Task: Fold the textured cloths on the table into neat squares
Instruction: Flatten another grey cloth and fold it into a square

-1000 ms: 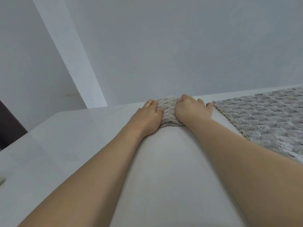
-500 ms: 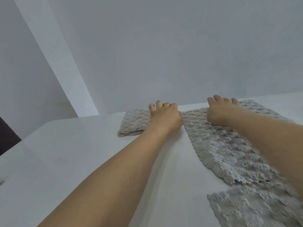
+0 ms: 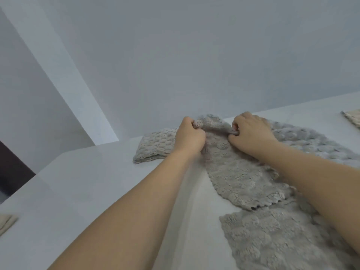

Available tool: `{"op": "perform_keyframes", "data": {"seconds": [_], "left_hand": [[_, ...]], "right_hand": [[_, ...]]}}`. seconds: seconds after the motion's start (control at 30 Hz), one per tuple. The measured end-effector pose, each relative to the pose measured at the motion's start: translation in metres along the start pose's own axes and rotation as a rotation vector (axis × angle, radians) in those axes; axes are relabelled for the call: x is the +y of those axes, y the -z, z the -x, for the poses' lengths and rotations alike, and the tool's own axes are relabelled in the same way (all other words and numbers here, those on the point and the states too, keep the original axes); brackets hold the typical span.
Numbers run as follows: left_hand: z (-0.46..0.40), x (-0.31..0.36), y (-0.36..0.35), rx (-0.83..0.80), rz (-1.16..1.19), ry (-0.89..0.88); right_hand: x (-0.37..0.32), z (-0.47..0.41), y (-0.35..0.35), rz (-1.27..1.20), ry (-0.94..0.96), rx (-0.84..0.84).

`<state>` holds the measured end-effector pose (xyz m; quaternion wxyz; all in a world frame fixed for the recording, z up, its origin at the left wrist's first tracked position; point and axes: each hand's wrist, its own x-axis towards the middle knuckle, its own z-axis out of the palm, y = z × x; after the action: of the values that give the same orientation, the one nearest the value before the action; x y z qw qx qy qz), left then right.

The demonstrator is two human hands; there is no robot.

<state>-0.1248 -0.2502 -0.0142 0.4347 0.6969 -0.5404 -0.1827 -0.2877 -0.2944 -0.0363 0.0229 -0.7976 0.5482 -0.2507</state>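
Head view. Left hand (image 3: 190, 136) and right hand (image 3: 251, 133), at centre frame, each pinch the far edge of an unfolded grey cloth (image 3: 245, 176); the fingers of both are curled round the raised hem, which arches between them just above the bench (image 3: 87, 188). The cloth runs from the hands toward the lower right of the frame, its near edge overlapping a second loose cloth (image 3: 272, 236). A folded cloth (image 3: 155, 146) lies just left of the left hand, touching or nearly touching it; which cannot be told. A further cloth edge (image 3: 352, 117) shows at the far right, and a pale item (image 3: 6, 223), too cut off to identify, at the lower left.

Step in hand, as judged: the first fold of this cloth, far edge brought toward the near edge. To do it well, hold both corners at equal height and keep the hem taut so it does not sag in the middle; draw it straight toward the body, not askew; align corner on corner before letting go; then flatten the crease. The cloth beneath may drag along, so lift clear of it.
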Motion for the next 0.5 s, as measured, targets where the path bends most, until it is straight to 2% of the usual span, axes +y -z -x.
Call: {"op": "perform_keyframes", "data": {"seconds": [0.07, 0.17, 0.3, 0.4, 0.5], "left_hand": [[0.016, 0.011, 0.022, 0.097, 0.131, -0.049], [0.034, 0.026, 0.065, 0.181, 0.209, -0.067], [0.067, 0.055, 0.131, 0.268, 0.288, -0.05], [0.101, 0.075, 0.177, 0.333, 0.324, -0.038], [0.14, 0.088, 0.217, 0.276, 0.426, 0.019]], "right_hand": [[-0.012, 0.004, 0.017, -0.131, 0.062, 0.023], [-0.038, 0.014, 0.052, -0.366, 0.112, -0.039], [-0.086, 0.03, 0.108, -0.504, 0.164, -0.063], [-0.12, 0.05, 0.153, -0.798, 0.119, -0.231], [-0.145, 0.077, 0.19, -1.076, 0.085, -0.443]]}}
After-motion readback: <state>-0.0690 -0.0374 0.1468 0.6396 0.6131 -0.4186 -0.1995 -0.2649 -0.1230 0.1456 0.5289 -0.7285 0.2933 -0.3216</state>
